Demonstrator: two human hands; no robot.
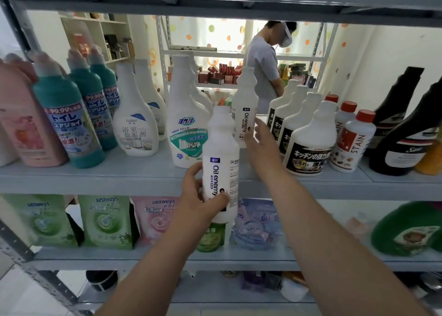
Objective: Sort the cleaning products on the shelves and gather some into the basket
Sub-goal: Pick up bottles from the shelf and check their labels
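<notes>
Two white cylindrical plastic bottles are lettered "Oil enemy": the gripped Oil enemy bottle (221, 162) in the left hand (198, 196), and a second Oil enemy bottle (245, 105) just up and right of the grip.

Left of the grip:
- two white plastic bottles with green-and-blue labels (186, 129)
- two white teardrop bathroom-cleaner bottles (135, 122)
- three teal plastic bottles with white angled caps (64, 119)
- one pink plastic bottle (26, 126)

Right of the grip:
- four white plastic jugs with black labels (308, 146)
- three white red-capped bottles (354, 143)
- two tall black bottles (406, 146)

Below the grip:
- two large green pouches (105, 220)
- one pink pouch (155, 217)
- one blue-purple pouch (256, 222)
- one big green jug (406, 229)
</notes>
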